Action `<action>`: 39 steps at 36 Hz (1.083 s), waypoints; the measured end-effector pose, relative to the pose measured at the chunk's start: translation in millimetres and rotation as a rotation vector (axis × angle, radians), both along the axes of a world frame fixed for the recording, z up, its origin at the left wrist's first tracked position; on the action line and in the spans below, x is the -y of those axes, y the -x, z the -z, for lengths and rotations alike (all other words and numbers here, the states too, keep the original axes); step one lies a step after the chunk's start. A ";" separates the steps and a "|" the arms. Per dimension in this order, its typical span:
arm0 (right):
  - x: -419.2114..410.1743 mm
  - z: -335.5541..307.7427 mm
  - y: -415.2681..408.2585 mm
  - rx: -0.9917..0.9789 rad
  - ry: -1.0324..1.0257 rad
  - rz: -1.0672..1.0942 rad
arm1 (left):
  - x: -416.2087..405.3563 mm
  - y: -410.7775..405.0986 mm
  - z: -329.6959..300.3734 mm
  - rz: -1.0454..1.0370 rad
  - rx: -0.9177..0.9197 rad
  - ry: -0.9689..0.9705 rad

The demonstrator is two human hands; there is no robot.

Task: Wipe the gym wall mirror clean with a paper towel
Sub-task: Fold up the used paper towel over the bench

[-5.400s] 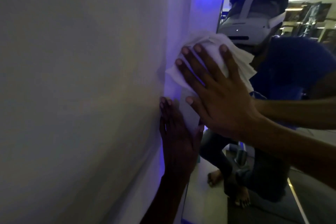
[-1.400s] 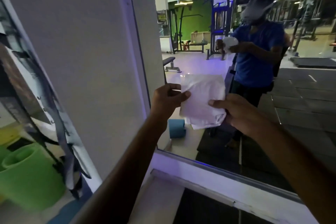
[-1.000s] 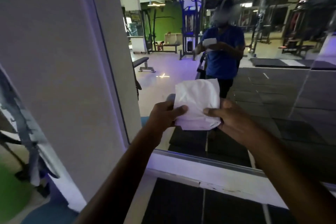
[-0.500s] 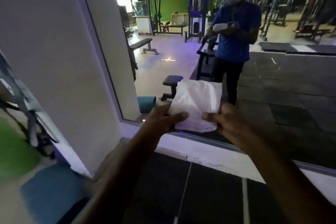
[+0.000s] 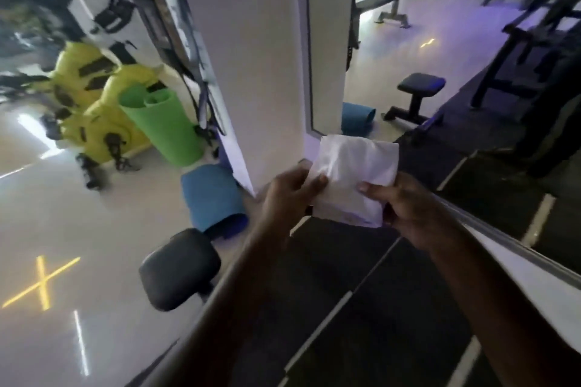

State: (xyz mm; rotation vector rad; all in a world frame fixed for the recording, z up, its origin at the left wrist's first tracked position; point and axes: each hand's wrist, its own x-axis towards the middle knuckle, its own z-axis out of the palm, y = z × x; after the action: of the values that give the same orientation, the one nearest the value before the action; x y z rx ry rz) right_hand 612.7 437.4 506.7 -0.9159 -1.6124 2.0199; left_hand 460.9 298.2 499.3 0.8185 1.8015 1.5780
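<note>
Paper towel point(image 5: 355, 179), folded, held up between both hands, away from the mirror point(image 5: 440, 41) behind it. Left hand point(image 5: 289, 195) curled on its left edge, thumb pressed across the front. Right hand point(image 5: 405, 207) curled on the right edge, thumb on top. Blue mat point(image 5: 213, 198) on the floor at the pillar point(image 5: 257, 56) base.

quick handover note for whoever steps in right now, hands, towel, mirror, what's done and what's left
Left hand: pinches the paper towel's left edge.
Right hand: pinches its right edge.
Paper towel: folded, held in the air between both hands, not on the glass.
Wall mirror: ahead and to the right, beside the white pillar.
Done: cannot tell how much is wiped.
Left: put the towel on the glass and wipe.
</note>
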 end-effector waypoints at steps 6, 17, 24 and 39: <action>53.1 20.9 40.5 0.142 -0.026 -0.169 | 84.6 22.5 25.8 -0.156 0.111 0.081; 225.0 30.7 122.3 0.112 -0.064 -0.272 | 217.9 67.5 63.9 -0.576 0.021 0.100; 307.6 71.6 183.5 0.186 0.030 -0.286 | 316.2 115.5 97.4 -0.739 0.031 0.068; 369.3 128.9 286.1 0.262 -0.028 -0.336 | 391.1 163.8 150.1 -0.769 0.218 0.111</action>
State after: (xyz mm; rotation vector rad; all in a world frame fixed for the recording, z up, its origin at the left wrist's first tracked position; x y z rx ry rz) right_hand 326.6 68.1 377.8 -0.9868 -2.0489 2.1582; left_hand 297.1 -92.9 349.2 -0.1435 2.1354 1.8905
